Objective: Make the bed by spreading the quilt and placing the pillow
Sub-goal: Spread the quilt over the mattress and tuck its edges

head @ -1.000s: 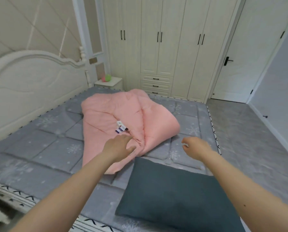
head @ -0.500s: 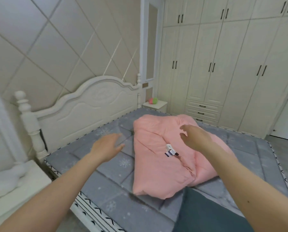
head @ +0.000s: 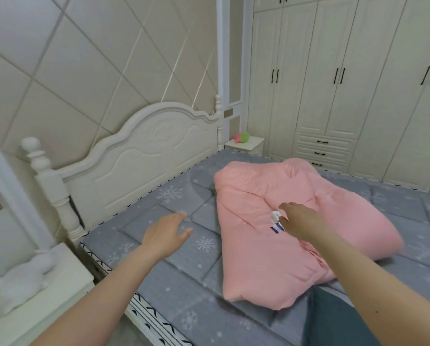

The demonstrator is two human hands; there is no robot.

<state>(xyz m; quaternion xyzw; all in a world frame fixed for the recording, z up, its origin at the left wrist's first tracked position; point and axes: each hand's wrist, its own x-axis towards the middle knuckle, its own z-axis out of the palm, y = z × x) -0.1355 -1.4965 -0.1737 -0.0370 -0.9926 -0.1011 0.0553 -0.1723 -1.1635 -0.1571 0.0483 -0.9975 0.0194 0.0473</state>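
A: Where did we have our hands just then?

B: Our left hand [head: 167, 234] hung over the grey snowflake mattress [head: 159, 260], fingers spread and relaxed, holding nothing. Our right hand [head: 297, 221] was stretched over the pink quilt [head: 264, 258], fingers loosely extended and gripping nothing. Whether it touched the fabric, we could not tell.

A: And the quilt itself?

B: It lay bunched and folded in a heap on the mattress, directly beneath the right hand and to the right of the left one. A small white and blue label [head: 276, 222] sat on it just beside our right fingertips.

A: The pillow?

B: The dark teal pillow [head: 333, 318] lay nearer to us than either hand, under our right forearm, its far edge touching the near end of the quilt.

A: What lay beyond our hands?

B: The white headboard [head: 144, 158] stood beyond the left hand. Past the quilt, a small white nightstand [head: 246, 144] carried a pink and green object [head: 242, 137], too small for us to identify. The wardrobe [head: 346, 83] beside it had its doors and drawers closed, so its contents were hidden. Nearer than our left hand, a second white nightstand [head: 34, 308] bore a white figurine [head: 19, 283], blurred.
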